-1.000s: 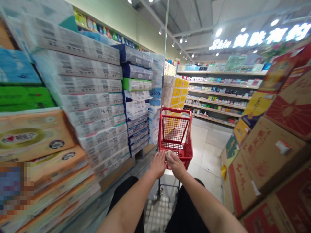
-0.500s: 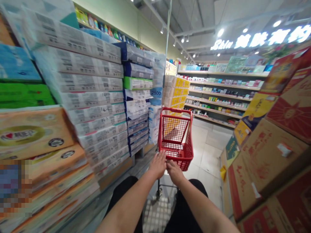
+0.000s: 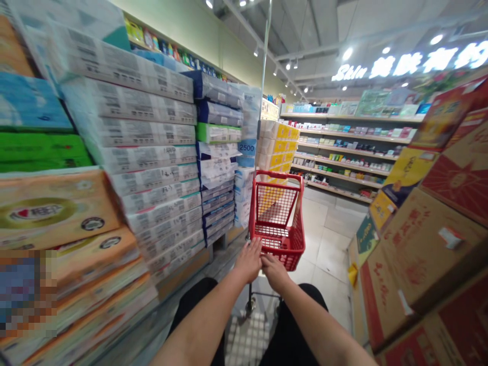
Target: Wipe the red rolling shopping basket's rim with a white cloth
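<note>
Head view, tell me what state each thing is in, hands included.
Left hand: at the cart's near edge, fingers extended; grip unclear
Right hand: beside it, fingers bent; grip unclear
Red cart: upright, open-topped
White packs: wrapped, stacked
Orange packs: stacked
Cardboard cartons: stacked
Sign: lit
Ceiling light: on
</note>
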`<state>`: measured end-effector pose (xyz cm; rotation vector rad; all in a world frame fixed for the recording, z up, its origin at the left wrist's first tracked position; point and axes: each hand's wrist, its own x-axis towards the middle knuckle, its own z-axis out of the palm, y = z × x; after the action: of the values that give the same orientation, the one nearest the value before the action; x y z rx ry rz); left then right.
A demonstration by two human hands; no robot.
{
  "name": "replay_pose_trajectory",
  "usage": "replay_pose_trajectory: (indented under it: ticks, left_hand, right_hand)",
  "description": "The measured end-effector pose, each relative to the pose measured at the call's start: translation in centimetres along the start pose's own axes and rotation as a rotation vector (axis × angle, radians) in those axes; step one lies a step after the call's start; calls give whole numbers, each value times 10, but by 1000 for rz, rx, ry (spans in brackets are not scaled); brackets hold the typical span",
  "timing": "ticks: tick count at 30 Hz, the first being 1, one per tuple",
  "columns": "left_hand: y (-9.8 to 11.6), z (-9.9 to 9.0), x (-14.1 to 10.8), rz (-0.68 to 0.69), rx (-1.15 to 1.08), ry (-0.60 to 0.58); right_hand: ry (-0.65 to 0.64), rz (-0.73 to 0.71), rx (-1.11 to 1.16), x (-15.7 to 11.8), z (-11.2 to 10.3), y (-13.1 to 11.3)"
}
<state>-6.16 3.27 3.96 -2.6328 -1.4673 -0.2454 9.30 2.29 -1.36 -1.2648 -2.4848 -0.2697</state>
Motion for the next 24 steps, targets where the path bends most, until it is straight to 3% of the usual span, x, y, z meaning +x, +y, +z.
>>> replay_pose_trajectory:
  ticks: [6, 11, 16, 21, 24]
  left_hand:
    - [0, -2, 1, -9, 3, -20]
    - [1, -6, 1, -2, -5, -42]
    - [3, -11, 1, -16, -20, -71]
    - [2, -7, 1, -2, -13, -56]
    - [1, -2, 2, -9, -4, -41]
  right_hand:
    - [-73, 91, -34, -3, 2, -2]
    - [-47, 4, -47, 1, -3, -2]
    - [-139, 65, -53, 4, -4, -3]
    - [-84, 44, -48, 2, -2, -3]
    - [-116, 92, -51, 0, -2, -4]
